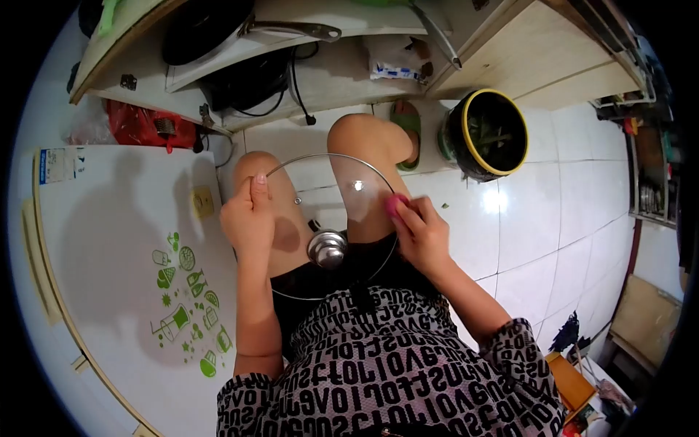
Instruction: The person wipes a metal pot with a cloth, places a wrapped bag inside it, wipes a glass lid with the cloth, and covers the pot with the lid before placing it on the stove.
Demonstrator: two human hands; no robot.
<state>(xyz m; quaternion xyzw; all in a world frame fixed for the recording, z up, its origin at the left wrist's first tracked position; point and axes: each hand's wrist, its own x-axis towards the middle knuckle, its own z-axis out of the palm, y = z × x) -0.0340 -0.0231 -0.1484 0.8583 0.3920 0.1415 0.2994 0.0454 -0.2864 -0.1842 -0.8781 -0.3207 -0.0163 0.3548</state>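
A round clear glass lid (328, 171) with a metal rim and a silver knob (328, 248) is held over my lap, knob facing up toward the camera. My left hand (250, 211) grips its rim at the left side, thumb on top. At the right side of the rim, my right hand (421, 226) is closed round a small pink item (395, 204), pressed against the lid's edge. What the pink item is cannot be made out.
A white fridge (109, 255) stands close on the left. Ahead, an open cabinet (349, 80) holds a pan (211, 33), a black cord and a plastic packet (397, 60). A yellow-rimmed bin (522, 138) with green scraps stands front right on the tiled floor (531, 226).
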